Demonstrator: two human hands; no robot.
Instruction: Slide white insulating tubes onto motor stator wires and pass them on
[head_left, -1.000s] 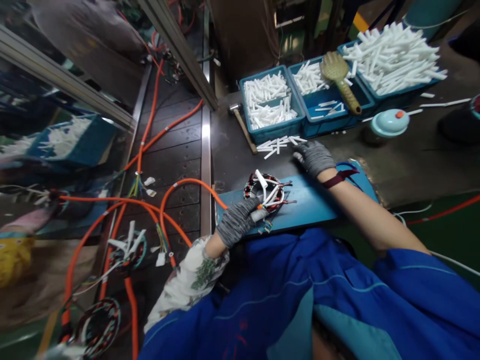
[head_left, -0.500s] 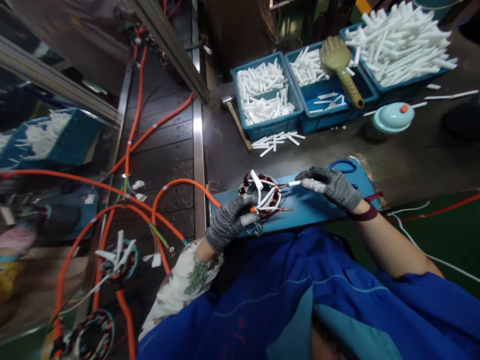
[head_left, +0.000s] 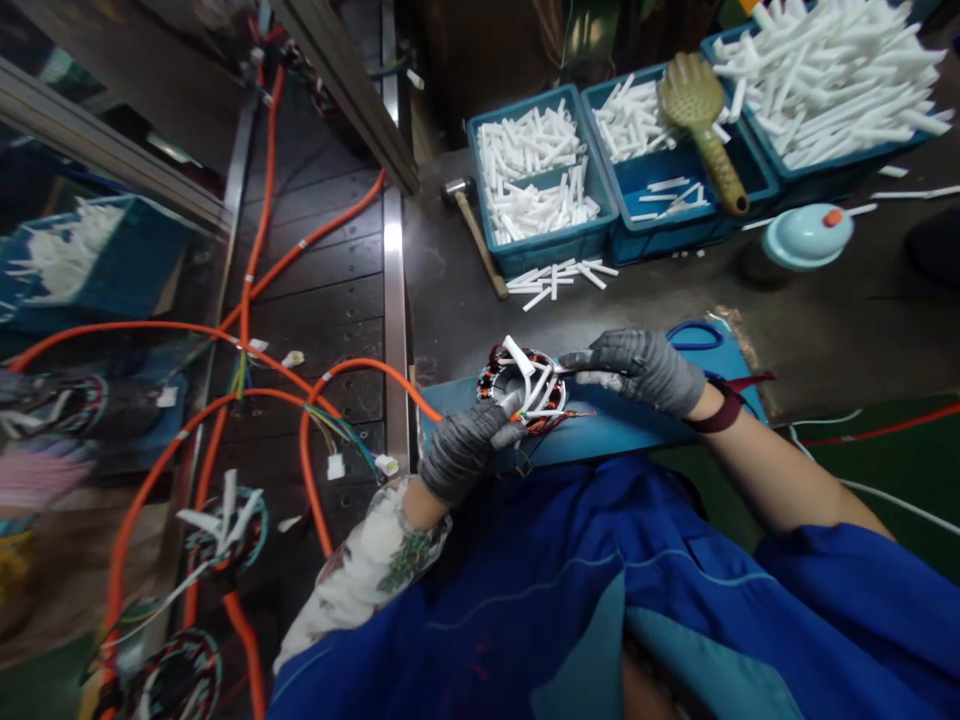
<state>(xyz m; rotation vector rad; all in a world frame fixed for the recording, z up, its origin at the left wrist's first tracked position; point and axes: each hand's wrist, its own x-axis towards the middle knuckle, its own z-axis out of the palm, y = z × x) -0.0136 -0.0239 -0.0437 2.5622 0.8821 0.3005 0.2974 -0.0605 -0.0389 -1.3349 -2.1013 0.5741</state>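
Note:
A ring-shaped wound coil (head_left: 491, 381) with white sleeves (head_left: 519, 356) and copper-ended wires rests over a blue board (head_left: 622, 432) before me. My left hand (head_left: 459, 450), in a grey glove, is closed at the coil's lower left edge, its fingertips around the base of a sleeve. At the coil's right edge my right hand (head_left: 637, 368), also gloved, has its fingers pressed together beside the wire ends. What its fingertips pinch is too small and hidden to name.
Blue bins (head_left: 551, 250) of white tubes stand at the back, with a hammer (head_left: 480, 243), loose tubes (head_left: 555, 282) and a light blue lidded container (head_left: 808, 238) near them. Orange cables (head_left: 360, 365) cross the left line. A person's gloved hand (head_left: 45, 472) shows at far left.
My right hand has moved left to the coil's edge; the white sleeve at its fingertips no longer stands out clearly. The view has shifted slightly. At far left, the other person's hand has moved.

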